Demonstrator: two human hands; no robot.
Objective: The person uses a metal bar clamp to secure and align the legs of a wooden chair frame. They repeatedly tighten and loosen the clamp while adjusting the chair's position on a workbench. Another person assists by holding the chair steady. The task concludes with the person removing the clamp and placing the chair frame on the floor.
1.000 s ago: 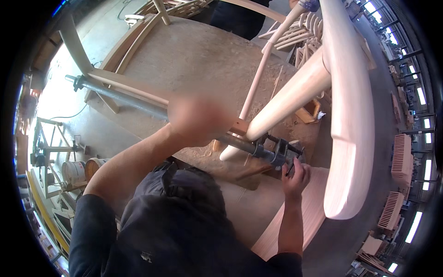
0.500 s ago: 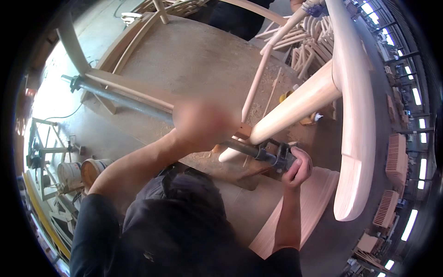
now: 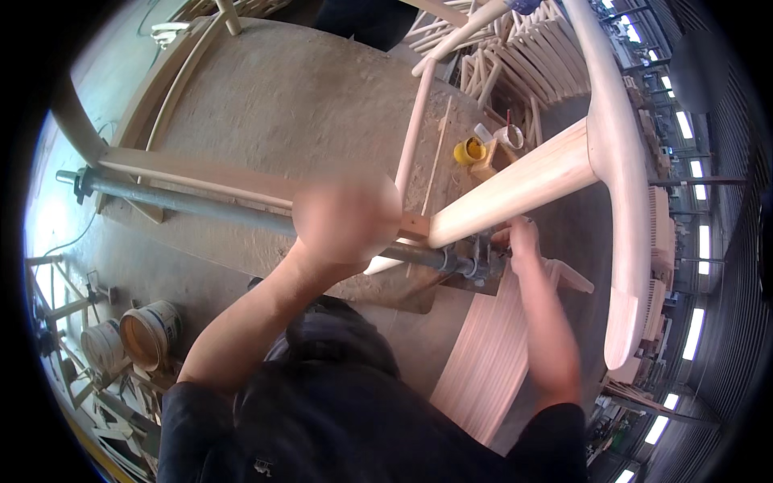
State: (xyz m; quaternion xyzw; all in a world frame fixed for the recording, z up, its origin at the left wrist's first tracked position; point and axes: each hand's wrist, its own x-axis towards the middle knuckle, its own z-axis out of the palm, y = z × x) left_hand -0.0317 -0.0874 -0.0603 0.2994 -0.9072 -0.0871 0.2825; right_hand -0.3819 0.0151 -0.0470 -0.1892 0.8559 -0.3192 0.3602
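A long pipe clamp (image 3: pixel 217 208) lies along the lower rail (image 3: pixel 197 177) of a pale wooden chair frame. Its far jaw (image 3: pixel 78 183) is by the leg on the left, and its screw head (image 3: pixel 475 262) is below the thick chair leg (image 3: pixel 515 181) on the right. My right hand (image 3: pixel 522 241) is closed at the screw end, fingers curled and partly hidden. My left hand (image 3: pixel 346 213) is over the rail and pipe, beside a small wooden block (image 3: pixel 415 225); it is blurred, so its fingers cannot be made out. The curved armrest (image 3: pixel 624 177) rises at the right.
A worktable (image 3: pixel 298 105) with dusty top lies beneath the frame. A yellow pot (image 3: pixel 469 151) and a white cup (image 3: pixel 509 137) stand by its right side. Buckets (image 3: pixel 150 334) are at lower left, a slatted wooden piece (image 3: pixel 483 354) at lower right, and stacked chair parts (image 3: pixel 531 60) behind.
My right hand has shifted up around the screw end of the clamp, its forearm now angled in from the right. My left hand stays by the rail. The whole view has shifted.
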